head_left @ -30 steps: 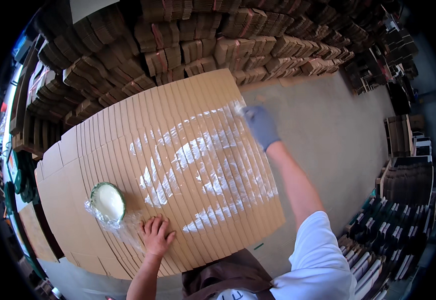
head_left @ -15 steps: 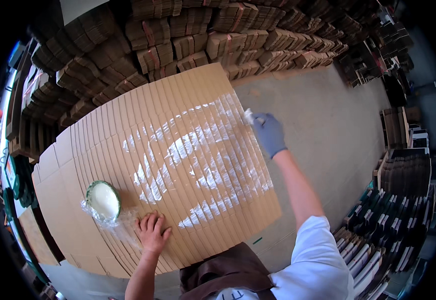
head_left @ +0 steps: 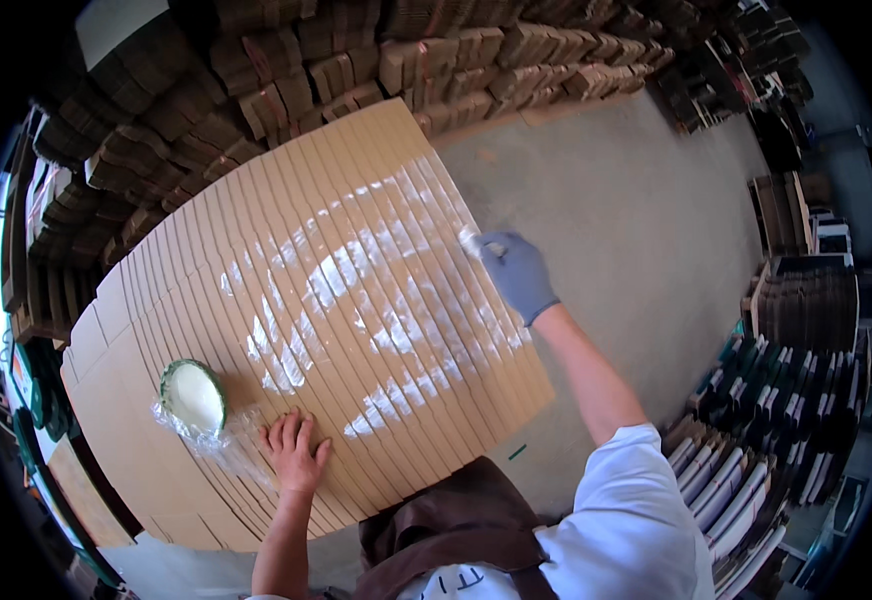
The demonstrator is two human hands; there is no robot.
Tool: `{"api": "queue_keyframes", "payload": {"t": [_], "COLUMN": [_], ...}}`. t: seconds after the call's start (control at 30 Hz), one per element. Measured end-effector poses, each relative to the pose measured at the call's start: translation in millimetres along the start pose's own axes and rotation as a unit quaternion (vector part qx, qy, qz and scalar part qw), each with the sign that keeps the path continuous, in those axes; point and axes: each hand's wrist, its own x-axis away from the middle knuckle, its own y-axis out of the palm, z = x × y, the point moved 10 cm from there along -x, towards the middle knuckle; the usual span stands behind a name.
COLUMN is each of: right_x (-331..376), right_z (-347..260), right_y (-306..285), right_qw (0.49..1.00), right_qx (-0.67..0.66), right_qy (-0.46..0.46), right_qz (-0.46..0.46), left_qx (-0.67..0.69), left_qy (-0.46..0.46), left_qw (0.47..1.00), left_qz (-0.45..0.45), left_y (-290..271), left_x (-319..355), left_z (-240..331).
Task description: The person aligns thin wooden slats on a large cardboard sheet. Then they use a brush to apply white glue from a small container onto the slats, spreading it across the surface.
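My left hand (head_left: 297, 452) lies flat with spread fingers on the overlapped cardboard sheets (head_left: 146, 335). Beside it, a green-rimmed bowl (head_left: 221, 390) of white paste rests on crumpled clear plastic film (head_left: 224, 450). My right hand (head_left: 518, 276), in a grey-blue glove, is closed on a small white applicator (head_left: 470, 241), whose exact kind I cannot make out. The applicator is at the sheets' right edge. White paste (head_left: 331, 282) covers the strips in streaks, thicker in the middle and thin along the right edge.
Bundled cardboard stacks (head_left: 421, 68) line the far side and the left. Grey floor (head_left: 626, 220) lies beyond the sheets' right edge, with a small green strip (head_left: 517, 452) on it. Dark and white panels (head_left: 791, 410) stand in rows at the right.
My right hand has moved a little toward me along the sheets' right edge, still gripping the applicator. The whole view has shifted slightly. My left hand stays in place on the cardboard.
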Motion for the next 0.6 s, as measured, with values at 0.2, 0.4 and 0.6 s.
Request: {"api": "queue_keyframes", "payload": {"t": [0.2, 0.4, 0.6], "right_x": [23.2, 51.9, 84.3], "right_z": [22.1, 68.3, 67.7], "right_y": [-16.6, -24.4, -25.5], "right_qw": [0.996, 0.993, 0.994], "right_qx": [0.005, 0.025, 0.005], "right_qy": [0.089, 0.116, 0.112], "right_qz": [-0.012, -0.002, 0.006], "left_qx": [-0.010, -0.018, -0.008], "left_qy": [0.010, 0.021, 0.023], "left_qw": [1.000, 1.000, 1.000], "left_qz": [0.007, 0.002, 0.007], "left_y": [-3.2, -1.0, -0.8], "left_x": [5.3, 7.8, 3.6], "left_z": [-2.2, 2.0, 5.2]}}
